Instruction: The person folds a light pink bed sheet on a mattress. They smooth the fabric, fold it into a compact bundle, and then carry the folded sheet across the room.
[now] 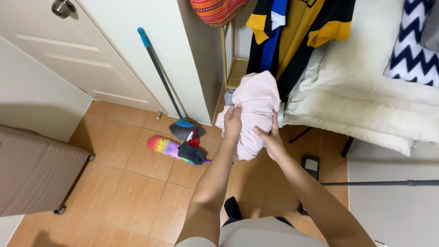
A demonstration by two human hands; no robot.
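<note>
Up in front of the person's chest, a pale pink garment [254, 107] hangs bunched between both hands, above the tan tiled floor [132, 192]. The left hand [232, 122] grips the cloth's left edge with its fingers [235, 111] curled into the folds, and the right hand [270, 139] pinches the lower right part, thumb in front and forefinger pressed up along the fabric. Most of the garment rises above the fingers; a smaller fold droops below them. Right of the garment, a white duvet [366, 100] spills over the bed edge very close by. Behind the garment hangs a yellow, black and blue jersey [297, 36]. Left of the garment, lower on the floor, lie a rainbow duster [165, 147] and a blue-handled broom [161, 75]. Farther left stands a beige suitcase [34, 169], with open tiles between it and the garment.
</note>
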